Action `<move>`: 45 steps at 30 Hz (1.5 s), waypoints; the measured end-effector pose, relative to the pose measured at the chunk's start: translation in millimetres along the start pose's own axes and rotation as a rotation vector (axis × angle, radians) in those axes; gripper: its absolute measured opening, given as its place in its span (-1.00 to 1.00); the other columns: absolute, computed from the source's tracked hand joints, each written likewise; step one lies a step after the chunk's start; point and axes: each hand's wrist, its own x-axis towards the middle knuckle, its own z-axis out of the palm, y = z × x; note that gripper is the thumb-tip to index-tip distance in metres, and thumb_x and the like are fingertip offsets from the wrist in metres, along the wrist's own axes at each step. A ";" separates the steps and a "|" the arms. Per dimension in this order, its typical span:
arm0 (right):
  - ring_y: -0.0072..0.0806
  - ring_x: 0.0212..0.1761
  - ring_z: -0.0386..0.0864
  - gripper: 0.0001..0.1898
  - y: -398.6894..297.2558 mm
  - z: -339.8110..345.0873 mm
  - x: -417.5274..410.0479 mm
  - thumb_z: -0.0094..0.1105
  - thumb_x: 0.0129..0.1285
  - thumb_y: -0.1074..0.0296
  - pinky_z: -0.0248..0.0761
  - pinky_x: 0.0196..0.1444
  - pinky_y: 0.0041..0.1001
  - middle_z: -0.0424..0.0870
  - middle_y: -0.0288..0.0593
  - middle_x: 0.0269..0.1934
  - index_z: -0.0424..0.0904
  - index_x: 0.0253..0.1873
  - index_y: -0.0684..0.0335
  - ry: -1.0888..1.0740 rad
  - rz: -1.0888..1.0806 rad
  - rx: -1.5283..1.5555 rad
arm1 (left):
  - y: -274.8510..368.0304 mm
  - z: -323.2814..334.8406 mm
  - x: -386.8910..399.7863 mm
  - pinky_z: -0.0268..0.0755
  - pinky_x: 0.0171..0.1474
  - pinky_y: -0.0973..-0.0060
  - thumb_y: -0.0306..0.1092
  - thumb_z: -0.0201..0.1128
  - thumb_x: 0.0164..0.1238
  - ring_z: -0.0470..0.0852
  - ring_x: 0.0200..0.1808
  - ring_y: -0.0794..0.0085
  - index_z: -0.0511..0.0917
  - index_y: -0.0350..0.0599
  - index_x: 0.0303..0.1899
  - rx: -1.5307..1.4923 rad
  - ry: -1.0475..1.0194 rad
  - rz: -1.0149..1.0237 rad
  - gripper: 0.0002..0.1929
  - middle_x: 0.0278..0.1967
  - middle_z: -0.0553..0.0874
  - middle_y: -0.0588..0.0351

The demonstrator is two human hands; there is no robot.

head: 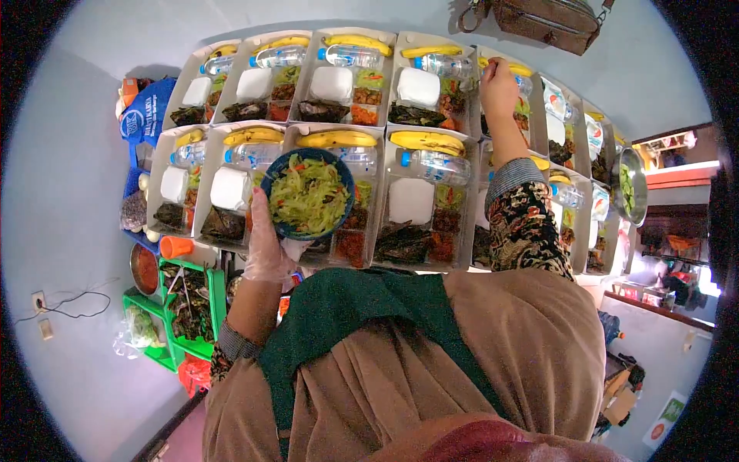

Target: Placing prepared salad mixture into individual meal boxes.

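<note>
My left hand (pixel 267 248), in a clear plastic glove, holds a dark blue bowl (pixel 350 196) of shredded green vegetables with orange bits (pixel 309 195). The bowl is over the front row of open cardboard meal boxes (pixel 378 202). My right hand (pixel 500 86), bare, reaches over a back-row box, fingers drawn together near a banana (pixel 522 68); whether they pinch anything is too small to tell. The boxes hold bananas, water bottles (pixel 444 167), white wrapped packs (pixel 411 200), leaf-wrapped food (pixel 402 242) and trays of side dishes (pixel 447 216).
A metal bowl of green slices (pixel 628 185) stands at the right end. To the left are green crates (pixel 216 300), an orange cup (pixel 176 247), a pan of red sauce (pixel 144 268) and a blue bag (pixel 147 112). A brown bag (pixel 545 23) lies beyond the boxes.
</note>
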 end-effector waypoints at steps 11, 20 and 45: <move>-0.44 -0.44 0.63 -0.79 -74.6 -149.3 6.3 -0.11 0.44 0.35 0.51 -0.38 -0.52 0.67 -0.02 -0.32 0.42 -0.07 0.40 0.186 0.324 1.022 | -8.0 55.2 38.6 0.42 0.19 0.32 0.15 -0.16 0.45 0.53 0.15 0.34 0.23 -0.10 0.28 0.009 -0.303 0.026 -0.41 0.18 0.49 0.02; -0.60 -0.51 0.59 -0.83 -127.5 -216.4 -49.8 -0.03 0.40 0.40 0.45 -0.49 -0.65 0.63 -0.16 -0.39 0.48 -0.03 0.33 -0.361 -0.057 0.705 | -46.1 103.4 26.9 0.46 0.16 0.38 0.24 -0.13 0.40 0.58 0.09 0.35 0.36 -0.14 0.20 0.120 -0.321 0.064 -0.37 0.11 0.56 0.06; -0.60 -0.53 0.56 -0.84 -124.8 -318.5 -148.9 -0.13 0.43 0.38 0.46 -0.46 -0.61 0.64 -0.19 -0.43 0.46 -0.12 0.29 -0.219 -0.224 0.718 | -105.8 75.1 -75.3 0.51 0.13 0.29 0.23 -0.33 0.44 0.59 0.09 0.29 0.34 -0.09 0.21 0.084 -0.547 -0.195 -0.36 0.08 0.59 0.03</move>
